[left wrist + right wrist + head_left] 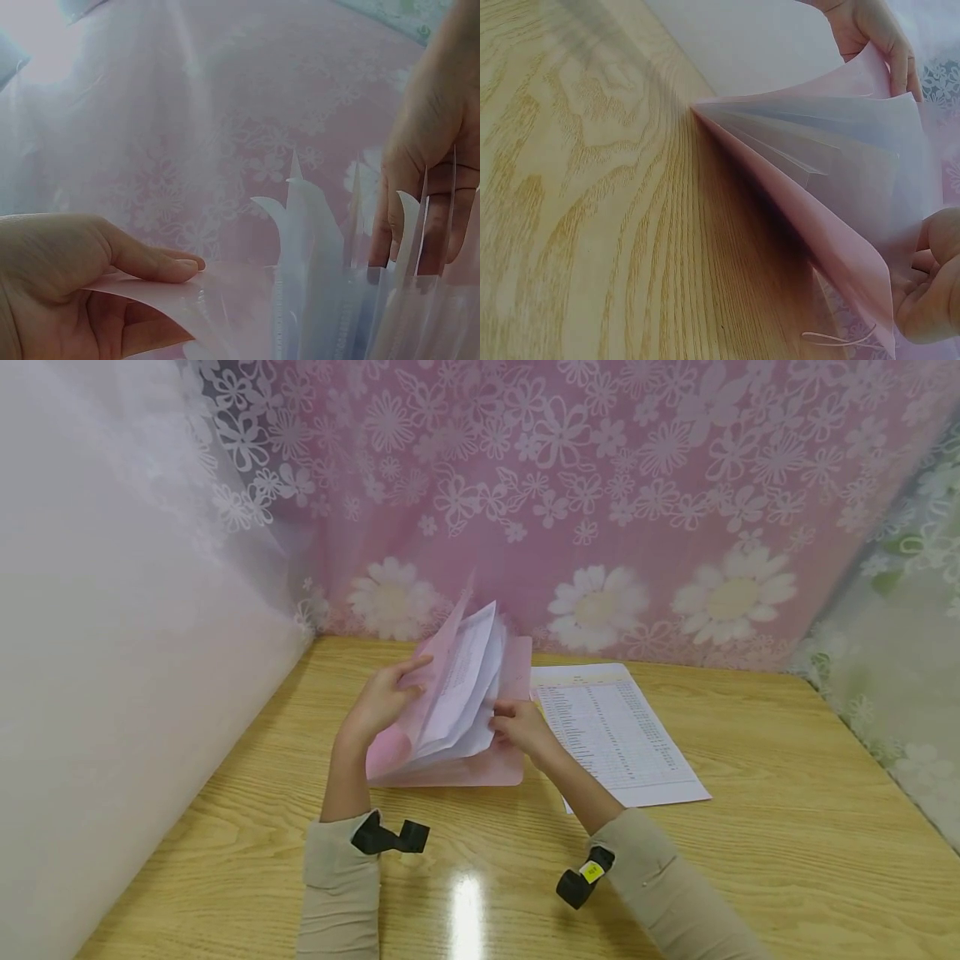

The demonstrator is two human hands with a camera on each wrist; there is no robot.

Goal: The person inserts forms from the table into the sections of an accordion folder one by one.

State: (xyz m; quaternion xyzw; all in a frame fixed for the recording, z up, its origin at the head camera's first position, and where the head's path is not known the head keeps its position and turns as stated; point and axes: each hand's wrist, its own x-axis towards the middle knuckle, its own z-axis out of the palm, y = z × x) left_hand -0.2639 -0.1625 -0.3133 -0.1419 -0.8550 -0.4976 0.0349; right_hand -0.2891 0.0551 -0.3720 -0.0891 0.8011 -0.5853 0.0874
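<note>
A: Where is the folder (487, 772)?

B: On the table (247, 827), a bit left of the middle. It is pink and part open, with its pages (465, 681) spread like a fan.

A: What is the left hand (378, 697) doing?

B: It pinches the front cover (386, 753), thumb on one side and fingers on the other. I think that is so the cover won't flop down on the pages.

A: And the right hand (528, 727)?

B: Its fingers are at the loose edge of the pages, and some poke in between them. I can't tell if it grips a page or only touches. Maybe it is there to spread them apart.

A: Why do the pages fan out like that?

B: They come together at one side and spread at the other. They must be held at the fold.

A: What about the paper (600, 727) with lines of print?

B: It lies flat, just right of the folder, under the right arm. No hand holds it. Perhaps it sits there to be easy to reach.
</note>
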